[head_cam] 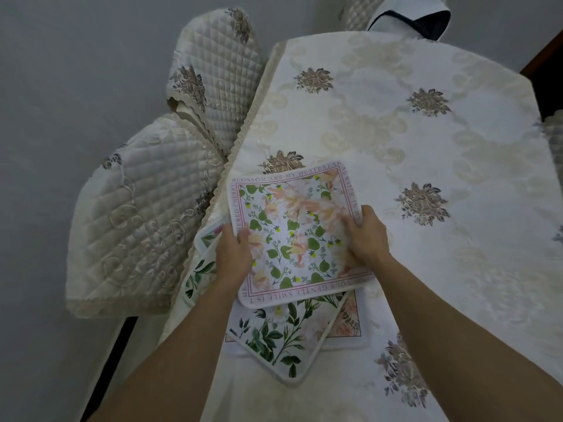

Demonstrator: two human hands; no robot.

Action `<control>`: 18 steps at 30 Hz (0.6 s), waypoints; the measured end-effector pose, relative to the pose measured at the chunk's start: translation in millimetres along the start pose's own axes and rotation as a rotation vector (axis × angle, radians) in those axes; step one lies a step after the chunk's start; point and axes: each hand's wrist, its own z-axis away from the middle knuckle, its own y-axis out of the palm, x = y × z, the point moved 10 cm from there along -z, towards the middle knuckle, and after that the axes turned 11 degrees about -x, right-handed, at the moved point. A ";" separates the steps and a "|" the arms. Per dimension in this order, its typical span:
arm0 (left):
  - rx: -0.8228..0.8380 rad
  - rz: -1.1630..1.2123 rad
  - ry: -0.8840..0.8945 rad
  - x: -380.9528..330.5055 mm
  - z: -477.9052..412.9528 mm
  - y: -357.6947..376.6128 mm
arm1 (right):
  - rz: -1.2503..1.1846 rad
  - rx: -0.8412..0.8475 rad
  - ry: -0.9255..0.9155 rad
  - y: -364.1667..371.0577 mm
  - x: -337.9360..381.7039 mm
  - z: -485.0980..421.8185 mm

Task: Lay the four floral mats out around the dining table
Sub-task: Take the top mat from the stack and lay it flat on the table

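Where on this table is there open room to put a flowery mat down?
The tablecloth lies bare beyond the top mat, toward the far edge, and all along the right of the right hand. It is crowded at the near left edge: the left hand, the stacked mats and the quilted chairs sit close together.

Counted: one covered table (396,141), three floral mats you can tell apart, two hands, two quilted chairs.
Your mats: pink-bordered mat (298,233), leafy mat (274,339), orange-bordered mat (350,325); a fourth cannot be made out. Left hand (233,254), right hand (364,236). Near chair (128,223), far chair (213,77).
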 end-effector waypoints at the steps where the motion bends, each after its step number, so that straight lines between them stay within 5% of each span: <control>1: -0.004 0.003 0.016 -3.4 2.5 -0.5 | -0.013 0.019 -0.006 -0.6 1.2 2.6; 10: 0.029 0.074 0.162 -30.7 36.4 1.1 | -0.107 -0.064 0.061 -53.5 -30.3 44.3; 18: 0.217 0.107 0.235 -59.4 109.4 49.2 | -0.117 -0.259 0.175 -147.9 -98.7 108.6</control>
